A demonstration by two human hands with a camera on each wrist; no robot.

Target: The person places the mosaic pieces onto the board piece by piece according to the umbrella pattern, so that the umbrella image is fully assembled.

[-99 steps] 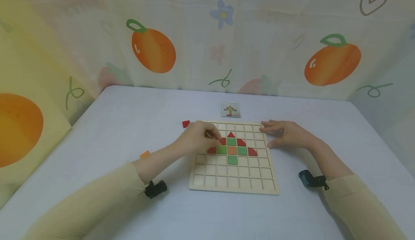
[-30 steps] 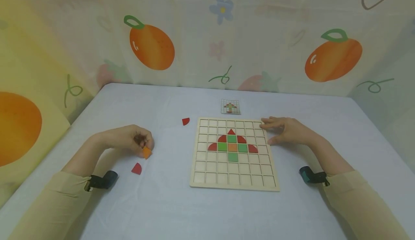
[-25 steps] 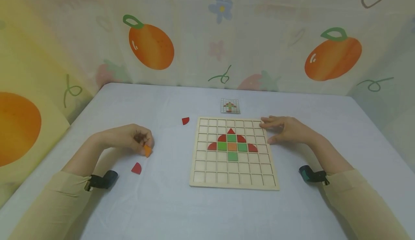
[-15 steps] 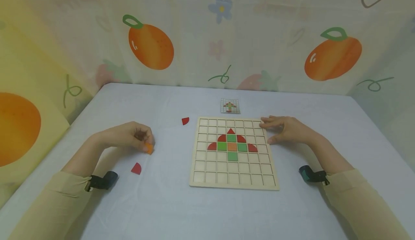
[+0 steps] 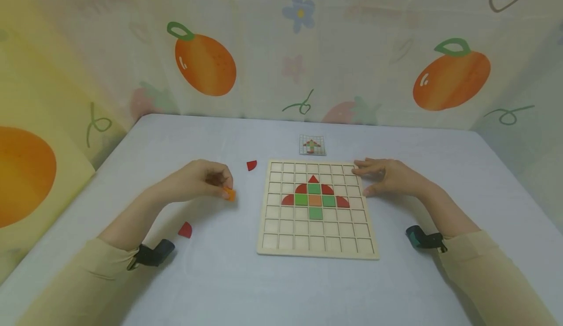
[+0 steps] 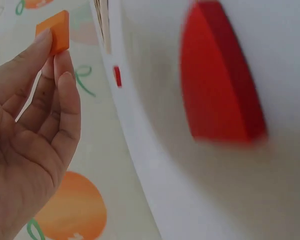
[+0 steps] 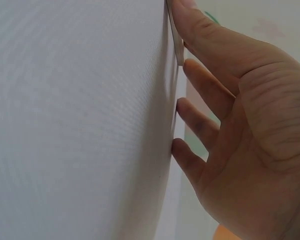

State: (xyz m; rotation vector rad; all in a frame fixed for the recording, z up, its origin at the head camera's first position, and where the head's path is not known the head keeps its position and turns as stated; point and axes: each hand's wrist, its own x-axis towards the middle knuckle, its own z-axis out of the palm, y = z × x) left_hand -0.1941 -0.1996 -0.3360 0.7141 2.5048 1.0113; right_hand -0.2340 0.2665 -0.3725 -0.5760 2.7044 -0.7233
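Note:
My left hand (image 5: 200, 182) pinches an orange square tile (image 5: 229, 194) between thumb and fingers, left of the wooden grid board (image 5: 338, 240). In the left wrist view the orange tile (image 6: 55, 30) is held at the fingertips. On the board lies an arrow-like pattern: a red triangle (image 5: 313, 179) on top, red quarter-circles, green squares and an orange square (image 5: 314, 200). My right hand (image 5: 391, 178) rests at the board's upper right edge, fingers loosely spread. The right wrist view shows the thumb and index finger by the board's edge (image 7: 176, 42).
A red quarter-circle tile (image 5: 185, 229) lies on the white table near the left wrist. Another red quarter-circle (image 5: 251, 165) lies beyond the left hand, beside the board's upper left corner. A small pattern card (image 5: 313, 145) sits behind the board. A printed curtain (image 5: 264, 47) hangs behind the table.
My left hand has left the board's pattern, taken hold of the orange tile at the left and carried it right, towards the board. The right hand stays at the board's edge.

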